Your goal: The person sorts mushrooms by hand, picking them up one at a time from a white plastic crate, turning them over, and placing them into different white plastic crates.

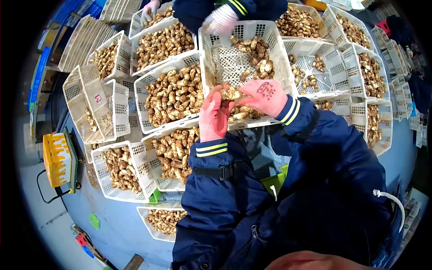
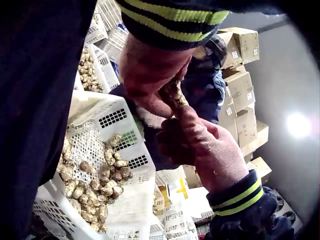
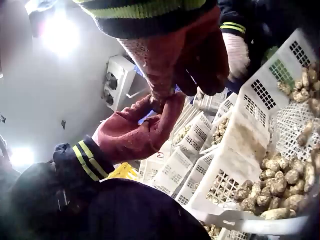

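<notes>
Both hands wear pink-red gloves and meet over the front of a white plastic crate [image 1: 285, 58]. Between them is a knobbly brown-and-cream mushroom [image 1: 231, 93]. My left hand [image 1: 215, 116] holds it from the left, palm turned up. From the other side my right hand [image 1: 266, 95] grips it, back of the glove facing up. In the left wrist view the mushroom [image 2: 175, 94] shows between the two gloves; in the right wrist view the fingers mostly hide it. Loose mushrooms [image 1: 264, 67] lie along the crate's right side and front, over the bare lattice floor.
Crates full of mushrooms [image 1: 173, 96] stand close on the left, and a partly filled crate [image 1: 335, 74] on the right. Across the crate, another person's gloved hand [image 1: 221, 19] is at its far rim. A yellow-and-white box [image 1: 57, 159] sits on a cart at far left.
</notes>
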`<state>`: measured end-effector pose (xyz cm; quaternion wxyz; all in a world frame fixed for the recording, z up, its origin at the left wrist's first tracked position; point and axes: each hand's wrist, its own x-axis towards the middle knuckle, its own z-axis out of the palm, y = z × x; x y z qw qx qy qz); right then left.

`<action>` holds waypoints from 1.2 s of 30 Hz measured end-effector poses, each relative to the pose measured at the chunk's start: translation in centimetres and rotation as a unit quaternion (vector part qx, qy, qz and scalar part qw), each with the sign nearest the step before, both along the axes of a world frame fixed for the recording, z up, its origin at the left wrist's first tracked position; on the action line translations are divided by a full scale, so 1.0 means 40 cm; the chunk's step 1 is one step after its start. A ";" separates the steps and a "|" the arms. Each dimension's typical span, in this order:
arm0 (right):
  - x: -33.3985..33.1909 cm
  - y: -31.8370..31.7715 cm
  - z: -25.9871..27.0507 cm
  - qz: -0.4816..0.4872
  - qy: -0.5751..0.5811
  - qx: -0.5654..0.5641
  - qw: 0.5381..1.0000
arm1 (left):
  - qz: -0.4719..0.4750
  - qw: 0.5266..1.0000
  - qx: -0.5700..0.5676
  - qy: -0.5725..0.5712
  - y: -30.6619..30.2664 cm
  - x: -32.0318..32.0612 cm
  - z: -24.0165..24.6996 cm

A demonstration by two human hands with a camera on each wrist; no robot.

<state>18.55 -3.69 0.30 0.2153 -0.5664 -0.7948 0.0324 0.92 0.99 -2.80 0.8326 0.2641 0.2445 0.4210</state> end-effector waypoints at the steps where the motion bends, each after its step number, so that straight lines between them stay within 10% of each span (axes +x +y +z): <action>1: 0.000 0.004 -0.005 0.000 -0.019 0.006 1.000 | 0.009 1.000 0.000 0.025 -0.003 0.001 0.001; 9: -0.012 -0.003 0.003 -0.030 -0.050 -0.126 0.990 | 0.019 0.994 -0.032 0.104 0.000 0.001 0.001; 17: -0.005 0.034 -0.017 -0.010 0.101 0.068 0.992 | 0.132 0.960 0.098 0.228 0.007 0.000 -0.002; 18: -0.007 0.045 -0.013 -0.003 0.190 0.069 0.979 | 0.127 0.981 -0.040 0.143 0.012 0.000 -0.002; 26: -0.003 0.008 -0.016 -0.064 0.136 -0.205 0.967 | 0.036 0.987 -0.048 0.152 0.011 0.026 -0.017; 27: -0.007 0.018 -0.017 -0.043 0.243 -0.204 0.947 | 0.054 0.988 -0.055 0.132 0.013 0.023 -0.012; 28: 0.004 0.015 -0.013 -0.011 0.511 -0.344 0.788 | 0.075 0.989 -0.061 0.112 0.016 0.016 -0.008; 30: 0.025 0.025 -0.001 -0.057 0.617 -0.409 0.670 | 0.110 0.985 -0.093 0.100 0.016 0.022 -0.002; 36: 0.038 0.027 -0.012 -0.076 0.705 -0.409 0.575 | 0.107 0.987 -0.054 0.105 0.007 0.011 0.001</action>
